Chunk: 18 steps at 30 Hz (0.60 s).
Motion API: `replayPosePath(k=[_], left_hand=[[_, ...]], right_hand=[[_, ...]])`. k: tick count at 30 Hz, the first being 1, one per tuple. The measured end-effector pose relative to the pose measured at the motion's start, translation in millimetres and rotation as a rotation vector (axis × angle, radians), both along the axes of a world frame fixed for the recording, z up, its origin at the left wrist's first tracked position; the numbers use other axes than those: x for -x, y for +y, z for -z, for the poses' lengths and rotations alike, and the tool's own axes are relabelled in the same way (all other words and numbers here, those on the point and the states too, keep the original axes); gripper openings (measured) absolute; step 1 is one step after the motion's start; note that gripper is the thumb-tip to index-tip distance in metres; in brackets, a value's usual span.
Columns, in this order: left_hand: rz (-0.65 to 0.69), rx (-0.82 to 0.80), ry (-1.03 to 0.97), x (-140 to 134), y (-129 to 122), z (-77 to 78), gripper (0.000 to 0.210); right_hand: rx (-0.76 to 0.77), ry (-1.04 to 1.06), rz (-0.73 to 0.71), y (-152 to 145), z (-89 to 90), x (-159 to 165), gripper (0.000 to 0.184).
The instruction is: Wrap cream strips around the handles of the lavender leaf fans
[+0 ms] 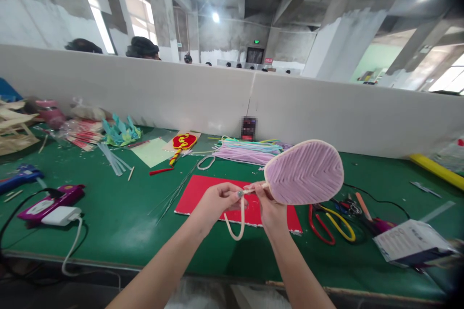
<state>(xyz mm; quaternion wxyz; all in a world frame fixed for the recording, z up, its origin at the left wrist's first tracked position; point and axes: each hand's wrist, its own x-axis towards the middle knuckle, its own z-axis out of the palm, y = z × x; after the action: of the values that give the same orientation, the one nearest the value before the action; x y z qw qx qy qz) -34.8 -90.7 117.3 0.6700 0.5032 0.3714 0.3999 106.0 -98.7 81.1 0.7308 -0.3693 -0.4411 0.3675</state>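
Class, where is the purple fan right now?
In the head view, the purple fan is right of centre, held by its handle in the right hand, up and to the right of the red board.

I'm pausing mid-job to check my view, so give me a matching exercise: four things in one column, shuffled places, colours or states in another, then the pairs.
Things:
1. large fan
2. bent strip
3. flat board
4. scissors

Descriptions:
A. red, lying flat
B. one red handle, one yellow
C. lilac with a cream edge, its base at the right hand
D. cream, hanging in a curve below the left hand

Pairs: 1-C, 2-D, 3-A, 4-B
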Motion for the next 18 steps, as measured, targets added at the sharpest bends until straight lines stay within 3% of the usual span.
replayPosePath(k=[8, 13, 18], left_hand=[[0.021, 0.176, -0.151, -3, -1, 2.6, 0.027], [-0.030, 0.200, -0.185, -4, -1, 12.4, 0.029], [0.013, 0.150, -0.232, -3, -7, 12.6, 0.023]], right_hand=[[-0.041, -0.133, 0.034, -4, 0.1, -4, 0.012], [-0.067, -0.272, 0.042, -4, 3.0, -9, 0.011], [-0.020, -0.278, 0.126, -4, 6.6, -12, 0.011]])
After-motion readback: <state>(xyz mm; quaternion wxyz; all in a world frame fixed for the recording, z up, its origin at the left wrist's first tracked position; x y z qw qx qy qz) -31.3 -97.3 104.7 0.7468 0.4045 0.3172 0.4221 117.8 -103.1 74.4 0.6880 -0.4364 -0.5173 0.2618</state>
